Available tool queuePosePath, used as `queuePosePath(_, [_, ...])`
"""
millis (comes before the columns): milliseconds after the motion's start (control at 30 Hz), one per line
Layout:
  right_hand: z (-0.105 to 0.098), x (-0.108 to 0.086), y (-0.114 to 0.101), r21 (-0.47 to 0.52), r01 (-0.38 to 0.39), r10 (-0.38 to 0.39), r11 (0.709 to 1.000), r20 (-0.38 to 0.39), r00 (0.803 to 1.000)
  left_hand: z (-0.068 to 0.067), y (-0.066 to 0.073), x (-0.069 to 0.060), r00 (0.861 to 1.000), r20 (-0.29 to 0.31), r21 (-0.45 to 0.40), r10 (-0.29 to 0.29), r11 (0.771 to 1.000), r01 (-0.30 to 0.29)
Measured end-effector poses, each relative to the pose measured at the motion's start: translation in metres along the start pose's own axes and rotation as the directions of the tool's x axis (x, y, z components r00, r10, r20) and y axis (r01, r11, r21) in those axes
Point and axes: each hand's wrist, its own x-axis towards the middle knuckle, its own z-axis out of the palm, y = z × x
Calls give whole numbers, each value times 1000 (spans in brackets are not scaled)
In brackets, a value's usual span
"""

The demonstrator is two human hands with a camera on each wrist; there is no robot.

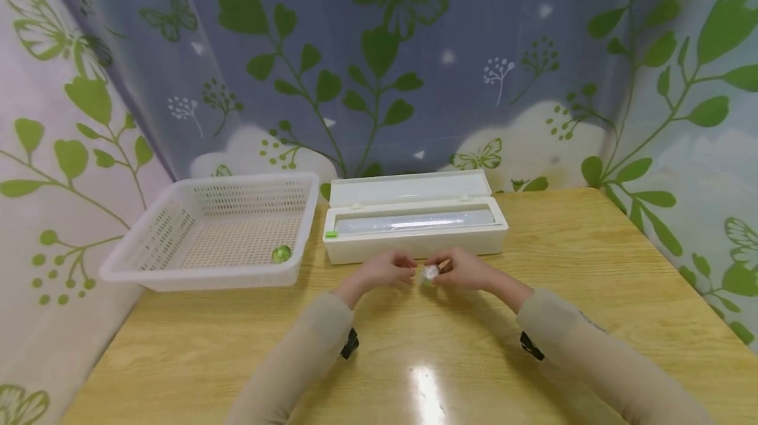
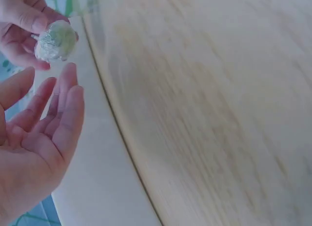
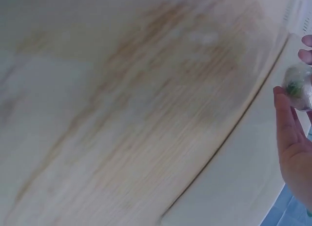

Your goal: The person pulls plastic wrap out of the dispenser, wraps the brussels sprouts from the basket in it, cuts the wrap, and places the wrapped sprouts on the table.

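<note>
My right hand (image 1: 464, 270) pinches a small round thing wrapped in clear film (image 1: 430, 273), just in front of a long white box (image 1: 414, 243). In the left wrist view the wrapped ball (image 2: 56, 41) looks whitish green and sits between the right thumb and fingers. My left hand (image 1: 386, 270) is close by on the left, its fingers apart and relaxed, holding nothing. A small gap separates the left hand (image 2: 44, 128) from the ball. The right wrist view shows the ball (image 3: 297, 87) at the fingertips of the right hand (image 3: 295, 148), partly cut off by the frame's edge.
The box's lid (image 1: 408, 189) is raised, and a roll of clear film (image 1: 414, 222) lies inside. To the left stands a white plastic basket (image 1: 201, 276) with a green ball (image 1: 281, 254) in it. A patterned curtain (image 1: 379, 70) hangs behind the wooden table (image 1: 379, 372).
</note>
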Motion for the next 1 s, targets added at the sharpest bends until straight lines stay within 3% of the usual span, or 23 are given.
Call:
queuePosePath(200, [-2, -3, -4, 104, -14, 25, 994, -100, 995, 3, -12, 12, 991, -116, 13, 60, 998, -59])
queuePosePath(400, [4, -1, -5, 225, -13, 48, 974, -148, 988, 13, -13, 18, 968, -210, 152, 136, 983, -105])
queuePosePath(633, [12, 4, -8, 297, -41, 100, 954, -186, 977, 18, -7, 17, 946, -214, 314, 244, 934, -170])
queuePosePath(767, [14, 5, -10, 326, -57, 132, 944, -213, 968, 18, -7, 16, 936, -216, 347, 278, 918, -193])
queuePosePath(833, [15, 5, -11, 325, -58, 137, 944, -226, 964, 18, -8, 16, 937, -210, 345, 278, 918, -195])
queuePosePath(1000, [12, 3, -10, 282, -43, 109, 958, -222, 969, 17, -6, 20, 957, -183, 295, 226, 941, -166])
